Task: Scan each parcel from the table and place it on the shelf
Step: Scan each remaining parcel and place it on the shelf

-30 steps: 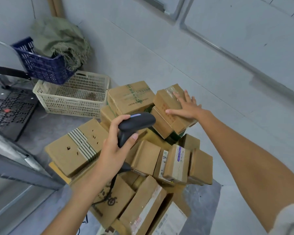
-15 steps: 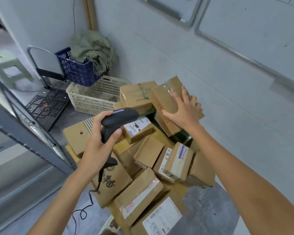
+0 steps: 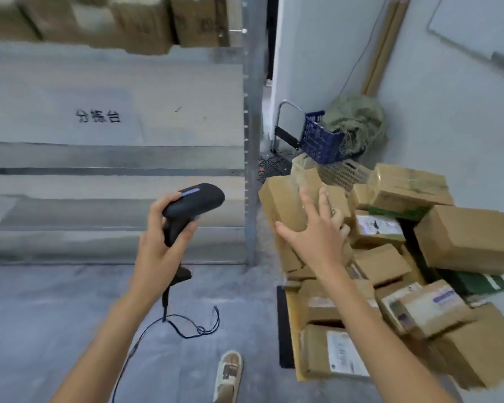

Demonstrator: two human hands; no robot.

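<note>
One head-worn wide-angle camera looks forward and down, close over both forearms, toward shelf (image 3: 114, 158) and parcel pile (image 3: 390, 257); edges seem blurred.

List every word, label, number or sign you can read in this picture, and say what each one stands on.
"分拣台": black characters on the grey shelf board.
Blue print on the taped parcel: blurred, unreadable.
White shipping label on the front parcel: too small and blurred.
White label on the middle parcel: unreadable.
Markings on the boxes on the upper shelf: blurred.
Barcode scanner: no text visible.
</note>
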